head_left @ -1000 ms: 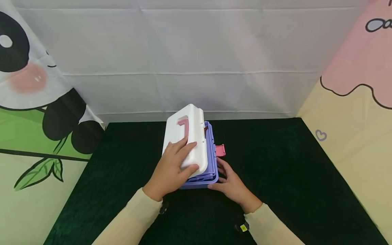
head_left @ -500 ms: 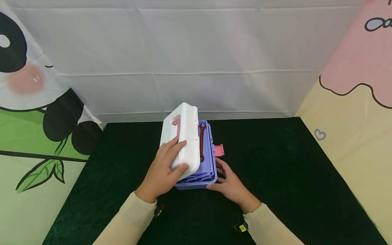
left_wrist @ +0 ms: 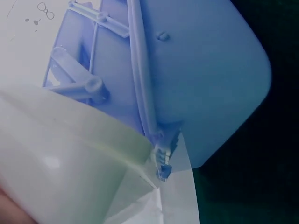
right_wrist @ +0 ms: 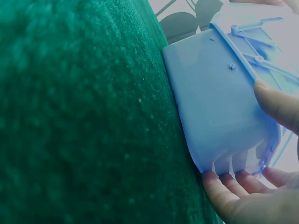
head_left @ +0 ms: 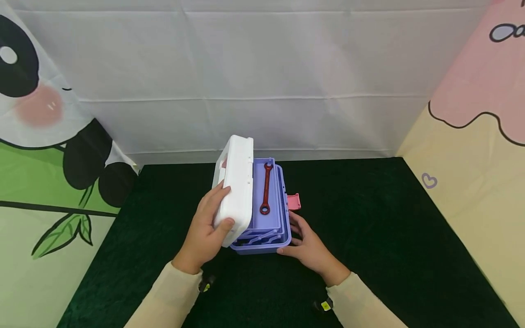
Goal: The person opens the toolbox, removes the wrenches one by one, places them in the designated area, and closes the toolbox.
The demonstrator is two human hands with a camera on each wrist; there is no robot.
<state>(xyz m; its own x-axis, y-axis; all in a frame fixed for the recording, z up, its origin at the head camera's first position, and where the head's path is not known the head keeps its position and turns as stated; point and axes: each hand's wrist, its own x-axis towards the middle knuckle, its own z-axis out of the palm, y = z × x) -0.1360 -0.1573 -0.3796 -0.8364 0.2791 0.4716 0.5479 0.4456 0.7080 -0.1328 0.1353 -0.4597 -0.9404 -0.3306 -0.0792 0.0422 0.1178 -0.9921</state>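
Note:
A purple toolbox (head_left: 262, 249) stands at the middle of the table, its white lid (head_left: 241, 182) tilted up on the left side. My left hand (head_left: 202, 234) holds the lid, fingers over its outer face and thumb at the near end. With thumb on the near end and fingertips along the right side, my right hand (head_left: 309, 248) grips the box's front right corner. A red wrench (head_left: 265, 193) lies lengthwise in the raised purple tray (head_left: 258, 221). Tray link arms (left_wrist: 74, 77) show under the lid in the left wrist view. The box's lower interior is mostly hidden.
A pink latch (head_left: 293, 201) sticks out from the box's right side. Dark green cloth (head_left: 369, 228) covers the table. Behind it hangs a pale fabric backdrop (head_left: 262, 82), with cartoon prints at both sides.
The left hand has swung the lid up and leftward, and the tray has risen with it. The wrench, mostly covered before, is now in full view. The right hand has stayed put.

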